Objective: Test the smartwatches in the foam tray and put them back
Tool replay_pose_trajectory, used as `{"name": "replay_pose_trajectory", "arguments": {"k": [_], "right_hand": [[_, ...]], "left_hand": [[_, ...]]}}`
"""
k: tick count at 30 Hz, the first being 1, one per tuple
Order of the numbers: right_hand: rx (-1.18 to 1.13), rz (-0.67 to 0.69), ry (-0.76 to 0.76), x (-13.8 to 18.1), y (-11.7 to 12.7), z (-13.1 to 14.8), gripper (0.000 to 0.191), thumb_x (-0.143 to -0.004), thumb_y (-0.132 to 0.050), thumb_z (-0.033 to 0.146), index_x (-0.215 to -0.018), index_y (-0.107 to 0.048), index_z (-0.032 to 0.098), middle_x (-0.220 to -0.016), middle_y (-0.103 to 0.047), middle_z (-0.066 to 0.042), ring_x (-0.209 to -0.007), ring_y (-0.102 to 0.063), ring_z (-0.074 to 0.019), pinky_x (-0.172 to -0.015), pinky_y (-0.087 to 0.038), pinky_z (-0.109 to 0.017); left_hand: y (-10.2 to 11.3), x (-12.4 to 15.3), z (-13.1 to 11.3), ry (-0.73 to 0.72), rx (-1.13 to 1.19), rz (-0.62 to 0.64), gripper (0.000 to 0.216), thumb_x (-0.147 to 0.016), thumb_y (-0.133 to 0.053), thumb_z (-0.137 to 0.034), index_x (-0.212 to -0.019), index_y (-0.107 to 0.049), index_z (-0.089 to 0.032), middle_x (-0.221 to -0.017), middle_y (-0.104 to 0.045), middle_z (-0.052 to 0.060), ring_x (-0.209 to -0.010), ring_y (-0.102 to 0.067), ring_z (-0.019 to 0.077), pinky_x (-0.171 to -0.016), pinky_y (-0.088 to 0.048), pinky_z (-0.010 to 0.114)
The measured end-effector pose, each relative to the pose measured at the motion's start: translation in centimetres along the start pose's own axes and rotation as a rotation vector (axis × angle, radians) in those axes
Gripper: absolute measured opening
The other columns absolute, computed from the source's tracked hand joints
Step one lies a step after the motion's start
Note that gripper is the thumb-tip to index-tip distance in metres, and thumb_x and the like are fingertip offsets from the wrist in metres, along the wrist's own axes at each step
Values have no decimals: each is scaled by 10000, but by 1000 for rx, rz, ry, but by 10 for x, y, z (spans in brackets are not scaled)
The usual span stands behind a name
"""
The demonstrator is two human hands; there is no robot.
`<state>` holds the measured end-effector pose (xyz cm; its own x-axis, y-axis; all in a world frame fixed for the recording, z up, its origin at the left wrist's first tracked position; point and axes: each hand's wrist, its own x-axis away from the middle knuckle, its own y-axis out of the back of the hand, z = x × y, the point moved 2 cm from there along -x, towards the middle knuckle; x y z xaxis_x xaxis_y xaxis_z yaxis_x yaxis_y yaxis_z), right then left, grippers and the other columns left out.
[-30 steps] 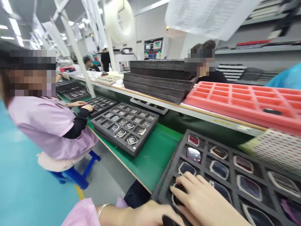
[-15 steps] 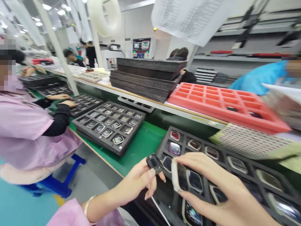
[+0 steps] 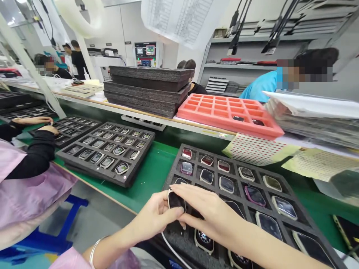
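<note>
Watch (image 3: 176,201), dark-screened with a pale rim, sits between both hands, raised over the near left corner of a dark foam tray. The left hand (image 3: 157,213) is clamped on it, thumb laid across the lower part of its face and the other fingers bent behind. The right hand (image 3: 207,205) grips it from the other side, fingertips on the upper edge and thumb by the lower corner. A silvery bracelet (image 3: 95,253) circles the left wrist, and a white cable (image 3: 174,249) runs down below the hands.

Under the hands lies the foam tray (image 3: 179,239), its compartments holding more watches, among them one with a lit dial (image 3: 204,239) and one with a purple rim (image 3: 255,196). Farther left, on the green bench top (image 3: 148,164), a second tray (image 3: 134,175) holds rows of smaller-looking watches. Beyond it, a co-worker's hands (image 3: 49,129) are over another dark tray; what they grip I cannot tell.

Above the bench, a shelf carries a stack of black foam (image 3: 146,93) and a pink tray (image 3: 224,121) with two dark pieces inside. Behind the pink tray, a person in blue (image 3: 258,85) leans forward before grey racks (image 3: 238,67).
</note>
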<state>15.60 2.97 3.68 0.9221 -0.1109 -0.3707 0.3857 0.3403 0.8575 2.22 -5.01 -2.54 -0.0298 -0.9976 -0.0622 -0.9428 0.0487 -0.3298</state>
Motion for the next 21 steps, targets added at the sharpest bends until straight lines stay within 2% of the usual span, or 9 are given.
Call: {"name": "replay_pose_trajectory", "arguments": {"k": [4,10,16,21], "right_hand": [[-63,40,-46,8,-10,-5,459,-877,-626,247,-1293,-469,132,-1220,-600,-116,-1100,-585,-208,-931,-497,-295],[-78,-21,-12,10,-19,-6,477,-786,-652,160,-1234,-502,93,-1075,-631,-132,-945,-615,-228,-830,-519,-339],[-120,-32,-7,9,-22,-5,432,-805,-620,182,-1210,-503,92,-1026,-622,-122,-892,-600,-217,-783,-514,-336],[-96,-38,5,11,-24,-5,437,-816,-609,186,-1227,-491,98,-1045,-616,-123,-910,-593,-217,-799,-504,-338]], "left_hand": [[-1,6,0,28,-78,-8,217,-823,-648,-298,-936,-599,-119,-833,-567,40,-795,-525,153,-722,-417,249],[2,12,7,43,-85,-11,216,-828,-641,-291,-937,-597,-111,-791,-521,19,-726,-453,125,-655,-371,229],[3,14,8,15,-108,-33,192,-830,-640,-283,-912,-594,-115,-720,-440,-19,-659,-359,97,-596,-314,208],[2,16,8,27,-156,-36,211,-842,-618,-297,-941,-591,-112,-743,-458,-7,-675,-372,109,-605,-324,217]]}}
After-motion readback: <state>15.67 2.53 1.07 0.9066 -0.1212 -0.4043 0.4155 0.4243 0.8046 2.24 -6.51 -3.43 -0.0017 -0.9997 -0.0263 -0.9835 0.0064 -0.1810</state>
